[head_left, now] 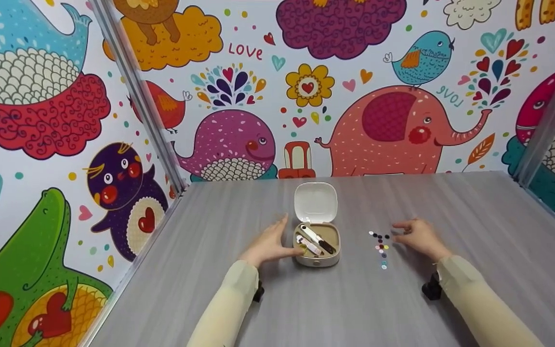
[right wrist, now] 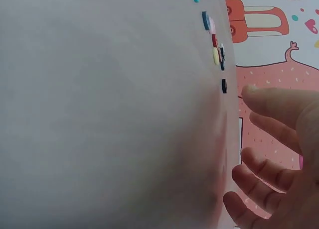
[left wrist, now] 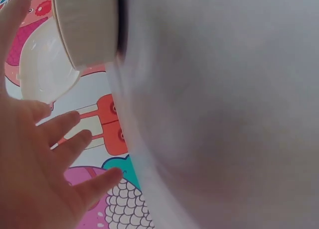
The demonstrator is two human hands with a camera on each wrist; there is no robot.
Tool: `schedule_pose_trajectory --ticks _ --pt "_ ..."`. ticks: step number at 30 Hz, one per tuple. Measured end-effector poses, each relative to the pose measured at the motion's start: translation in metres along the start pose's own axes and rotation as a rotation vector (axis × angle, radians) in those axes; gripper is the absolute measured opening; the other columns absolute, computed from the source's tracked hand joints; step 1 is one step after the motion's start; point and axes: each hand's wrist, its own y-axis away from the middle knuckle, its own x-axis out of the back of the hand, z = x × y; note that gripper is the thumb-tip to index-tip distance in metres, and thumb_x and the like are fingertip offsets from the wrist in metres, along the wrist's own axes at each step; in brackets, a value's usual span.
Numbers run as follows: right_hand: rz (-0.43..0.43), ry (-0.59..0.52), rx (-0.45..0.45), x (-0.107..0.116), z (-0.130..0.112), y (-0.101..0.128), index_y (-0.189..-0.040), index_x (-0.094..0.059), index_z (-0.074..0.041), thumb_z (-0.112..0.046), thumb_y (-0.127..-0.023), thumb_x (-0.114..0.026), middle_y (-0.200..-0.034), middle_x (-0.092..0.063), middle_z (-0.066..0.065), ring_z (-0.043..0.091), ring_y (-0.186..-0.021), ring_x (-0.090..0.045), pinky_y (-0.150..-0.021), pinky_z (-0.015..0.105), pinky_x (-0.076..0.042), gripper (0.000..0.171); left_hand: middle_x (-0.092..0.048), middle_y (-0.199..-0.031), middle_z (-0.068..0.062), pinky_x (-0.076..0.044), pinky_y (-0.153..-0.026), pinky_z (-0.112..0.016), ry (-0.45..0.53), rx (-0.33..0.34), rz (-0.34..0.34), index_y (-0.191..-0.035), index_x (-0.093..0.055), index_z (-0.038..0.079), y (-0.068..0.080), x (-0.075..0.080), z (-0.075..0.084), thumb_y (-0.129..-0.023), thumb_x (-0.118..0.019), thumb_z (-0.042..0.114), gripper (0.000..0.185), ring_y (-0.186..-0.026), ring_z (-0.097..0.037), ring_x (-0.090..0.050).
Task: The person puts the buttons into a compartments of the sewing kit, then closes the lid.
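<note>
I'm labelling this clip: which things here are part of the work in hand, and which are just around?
In the work:
left hand beside the open case
tools inside the case
right hand beside the buttons

Just around:
table
cartoon wall

Table [head_left: 451, 299] is grey with a streaky grain. Beige box [head_left: 317, 260] by my left hand [head_left: 270, 243], white lid [head_left: 315, 202]. Buttons [head_left: 381, 248] by my right hand [head_left: 419, 236]: black, red, yellow, teal, pink.

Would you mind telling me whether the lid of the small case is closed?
No, the white lid stands open behind the case.
</note>
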Motion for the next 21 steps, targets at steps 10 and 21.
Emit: schedule_pose_trajectory --ticks 10,21 --pt "0.037 -0.030 -0.044 -0.009 -0.001 -0.006 -0.123 -0.078 0.010 -0.004 -0.090 -0.078 -0.123 -0.076 0.031 0.045 -0.111 -0.072 -0.092 0.057 -0.062 0.036 -0.035 -0.172 -0.033 -0.030 -0.129 -0.064 0.026 -0.061 -0.029 -0.171 -0.025 -0.006 -0.007 -0.012 0.003 -0.084 -0.088 0.063 0.128 -0.159 -0.051 -0.036" --pt "-0.021 -0.001 -0.062 -0.007 -0.001 -0.010 -0.127 -0.077 0.008 -0.005 -0.091 -0.078 -0.129 -0.073 0.034 0.052 -0.120 -0.068 -0.098 0.065 -0.057 0.039 -0.047 -0.165 -0.032 -0.041 -0.125 -0.060 -0.045 -0.037 -0.041 -0.171 -0.028 -0.006 -0.006 -0.018 0.016 -0.087 -0.091 0.044 0.116 -0.151 -0.047 -0.049"
